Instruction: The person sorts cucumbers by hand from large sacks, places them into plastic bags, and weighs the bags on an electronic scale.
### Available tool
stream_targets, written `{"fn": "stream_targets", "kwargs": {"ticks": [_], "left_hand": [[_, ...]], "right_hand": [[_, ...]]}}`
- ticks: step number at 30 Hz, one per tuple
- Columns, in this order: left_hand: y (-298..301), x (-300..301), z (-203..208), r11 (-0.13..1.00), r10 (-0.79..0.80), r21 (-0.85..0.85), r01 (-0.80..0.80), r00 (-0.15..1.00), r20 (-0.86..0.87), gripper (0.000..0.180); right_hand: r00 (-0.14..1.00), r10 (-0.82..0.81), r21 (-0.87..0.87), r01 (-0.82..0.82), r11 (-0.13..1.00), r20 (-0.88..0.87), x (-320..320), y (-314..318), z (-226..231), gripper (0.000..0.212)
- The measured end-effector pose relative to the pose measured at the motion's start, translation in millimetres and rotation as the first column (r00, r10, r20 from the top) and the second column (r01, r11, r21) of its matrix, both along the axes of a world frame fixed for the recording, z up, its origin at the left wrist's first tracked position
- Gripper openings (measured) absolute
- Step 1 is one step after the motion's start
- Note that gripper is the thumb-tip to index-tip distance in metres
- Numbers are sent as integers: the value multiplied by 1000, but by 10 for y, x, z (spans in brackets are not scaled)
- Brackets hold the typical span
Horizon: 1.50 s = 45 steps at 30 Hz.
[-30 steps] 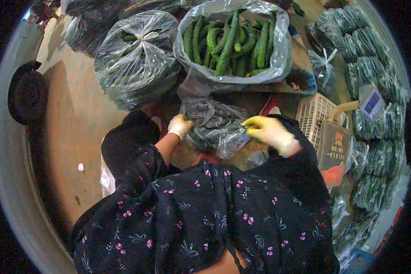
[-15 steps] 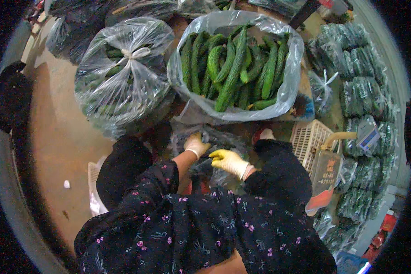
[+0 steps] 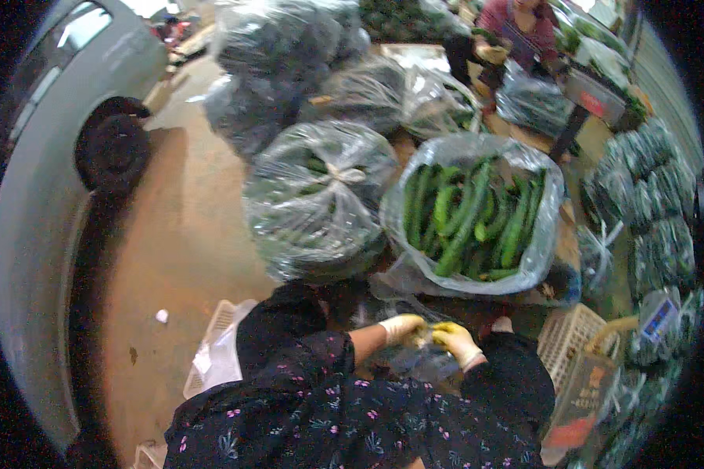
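A clear plastic bag (image 3: 414, 361) is gripped at its top by both gloved hands, the left hand (image 3: 401, 328) and the right hand (image 3: 455, 341) closed on it and almost touching, low between the knees. Just beyond, an open bag of cucumbers (image 3: 471, 215) is seen, with a tied bag (image 3: 317, 195) beside it.

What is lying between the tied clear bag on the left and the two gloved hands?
In the head view, only the person's dark-clothed knee lies between the tied bag and the left hand and right hand, which meet over a small plastic bag.
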<state>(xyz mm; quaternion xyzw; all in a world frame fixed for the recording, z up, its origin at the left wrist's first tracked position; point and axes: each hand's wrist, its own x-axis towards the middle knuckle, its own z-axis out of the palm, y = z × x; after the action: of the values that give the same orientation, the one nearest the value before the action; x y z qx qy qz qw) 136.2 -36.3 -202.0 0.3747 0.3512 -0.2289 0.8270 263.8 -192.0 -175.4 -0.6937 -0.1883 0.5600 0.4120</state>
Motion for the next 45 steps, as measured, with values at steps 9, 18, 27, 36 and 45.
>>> {"fn": "stream_targets", "kwargs": {"ticks": [9,18,27,36,45], "left_hand": [[-37,-710,1771,944,126,-329,-22,946,297,36],[-188,-1020,2672,948,276,-12,-318,799,534,18],[731,-1545,2183,-26,-400,927,374,846,-352,41],[704,-1217,2262,803,74,509,-310,899,431,31],[408,-1156,2421,969,77,191,-155,929,361,54]], "right_hand": [[935,64,232,20,972,-348,-563,118,377,26],[900,424,249,-435,865,98,-817,-153,439,28],[470,478,-482,-121,868,742,468,-752,962,39],[598,539,-483,-271,833,593,221,-889,1493,41],[948,-61,146,16,989,313,702,643,1743,35]]}}
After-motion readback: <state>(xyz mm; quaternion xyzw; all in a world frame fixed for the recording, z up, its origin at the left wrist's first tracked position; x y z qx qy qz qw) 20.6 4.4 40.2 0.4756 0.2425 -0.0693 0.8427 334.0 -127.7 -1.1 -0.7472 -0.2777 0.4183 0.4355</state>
